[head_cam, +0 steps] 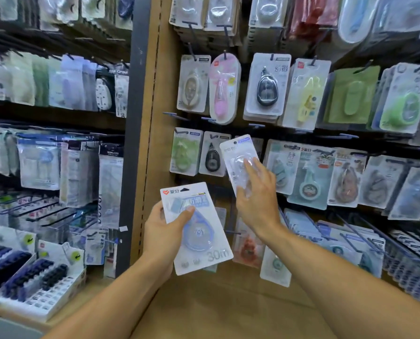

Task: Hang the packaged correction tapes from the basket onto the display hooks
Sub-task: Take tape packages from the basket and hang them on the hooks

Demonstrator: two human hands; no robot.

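left hand [161, 230] grips blue correction tape pack [196, 228], thumb on front. right hand [255, 192] at 1 o'clock pinches clear correction tape pack [239, 157] before pegboard hooks [231, 232].

Pretty bright, even shop lighting, no hard shadows anywhere. The plastic blisters catch soft white glare, most on the clear pack [240, 162] in the right hand [258, 196]. That pack is smeared with motion blur; the blue pack [196, 228] in the left hand [162, 231] is sharper. Up above both hands and far out either side, everything bends and goes mushy from the wide lens.
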